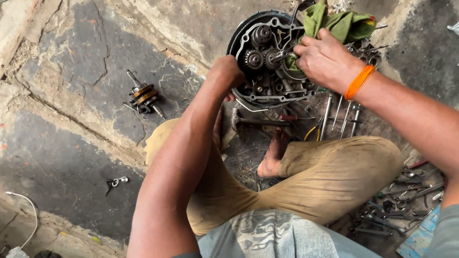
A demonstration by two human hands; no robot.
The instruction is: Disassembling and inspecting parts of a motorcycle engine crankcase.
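Engine case (267,57) open on floor (71,157), cover off, 3 gears exposed; wiping underway, oily patches left. L hand (225,71) clamped on case lower rim. R hand (325,59) closed on 1 green rag (337,24), pressed inside case. 1 crankshaft (145,95) lies well apart, left. 1 hammer (256,122) near foot.

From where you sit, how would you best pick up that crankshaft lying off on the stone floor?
Probably by its thick middle: the crankshaft lies flat and slanted on the stone floor, thin shaft ends sticking out both ways from the two round webs. Coming straight down from above, fingers across the webs, looks surest. It lies nearer the left hand; the right hand is holding the green rag.
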